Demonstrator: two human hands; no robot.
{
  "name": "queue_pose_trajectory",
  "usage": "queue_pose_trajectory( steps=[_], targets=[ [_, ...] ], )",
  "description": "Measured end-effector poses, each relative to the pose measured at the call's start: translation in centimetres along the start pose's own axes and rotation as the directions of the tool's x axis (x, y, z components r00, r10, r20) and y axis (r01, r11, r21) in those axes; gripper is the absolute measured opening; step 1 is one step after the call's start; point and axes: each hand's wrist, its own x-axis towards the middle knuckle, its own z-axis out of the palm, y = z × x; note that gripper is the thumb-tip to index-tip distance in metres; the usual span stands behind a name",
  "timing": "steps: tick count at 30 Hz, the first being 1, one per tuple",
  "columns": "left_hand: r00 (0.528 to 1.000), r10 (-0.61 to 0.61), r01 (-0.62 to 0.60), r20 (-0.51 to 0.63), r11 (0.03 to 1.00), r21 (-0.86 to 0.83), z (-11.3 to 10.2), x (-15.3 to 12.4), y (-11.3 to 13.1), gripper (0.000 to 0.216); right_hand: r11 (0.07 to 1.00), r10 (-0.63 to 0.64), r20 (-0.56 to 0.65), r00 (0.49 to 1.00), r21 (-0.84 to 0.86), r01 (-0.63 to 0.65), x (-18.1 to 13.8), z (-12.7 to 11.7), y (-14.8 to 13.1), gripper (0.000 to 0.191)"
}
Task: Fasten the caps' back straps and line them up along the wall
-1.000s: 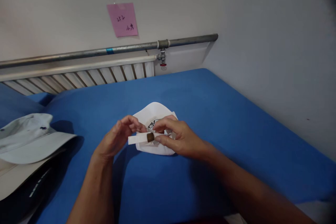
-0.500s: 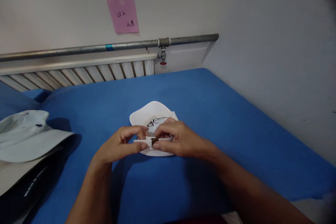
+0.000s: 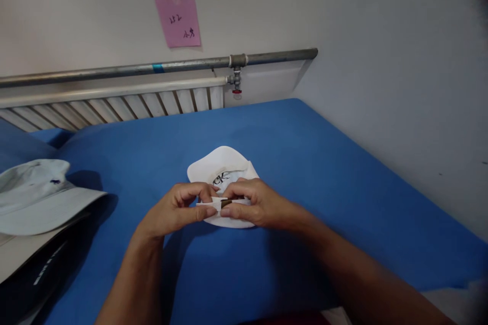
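Observation:
A white baseball cap (image 3: 221, 160) lies on the blue-covered surface (image 3: 305, 162), its brim pointing away from me and dark lettering showing on its crown. Across the near side runs the cap's white back strap (image 3: 215, 204), with a dark brownish buckle (image 3: 226, 203) on it. My left hand (image 3: 183, 208) pinches the strap just left of the buckle between thumb and fingers. At the buckle, my right hand (image 3: 251, 203) pinches the strap from the right, its thumb over the buckle's lower edge. The fingertips behind the strap are partly hidden.
Several caps are stacked at the left: a pale one (image 3: 46, 203) on top, a beige one (image 3: 19, 251) and a black one (image 3: 49, 269) below. A white radiator (image 3: 152, 105), a metal pipe (image 3: 190, 65) and a red-handled valve (image 3: 237, 91) line the back wall.
The left part of the strap has tilted slightly and less of the buckle shows. My right fingers have shifted a little lower and left. Both hands keep their grip.

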Motion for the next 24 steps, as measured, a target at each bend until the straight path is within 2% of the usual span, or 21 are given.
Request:
queue_pose_trajectory(
  steps=[11,14,16,18,21,24],
  targets=[
    [1.0,-0.03,0.029,-0.005,0.997,-0.073,0.0,-0.4,-0.3,0.018,0.999,0.016,-0.016,1.0,0.036,-0.016,0.1,0.7,0.0,0.019],
    [0.997,-0.048,0.039,-0.068,0.992,-0.124,0.2,-0.2,-0.5,0.018,0.997,0.046,-0.058,0.997,0.06,-0.043,0.2,0.9,0.2,0.021],
    [0.991,-0.072,0.056,-0.11,0.988,-0.147,0.3,0.0,-0.5,0.025,0.999,0.044,-0.088,0.995,0.029,-0.041,0.3,0.9,0.4,0.02],
    [0.988,-0.114,0.105,-0.102,0.99,-0.088,0.3,0.2,-0.3,0.032,0.999,-0.01,-0.104,0.994,-0.048,0.005,0.2,0.6,0.5,0.016],
    [0.983,-0.181,0.183,-0.041,0.982,0.041,0.2,0.2,0.2,0.019,0.976,-0.145,-0.066,0.987,-0.174,0.131,-0.1,-0.4,0.5,0.013],
    [0.985,-0.167,0.168,-0.034,0.984,0.063,-0.2,0.0,0.6,0.011,0.931,-0.24,-0.004,0.971,-0.285,0.229,-0.3,-1.7,0.4,0.011]
  ],
)
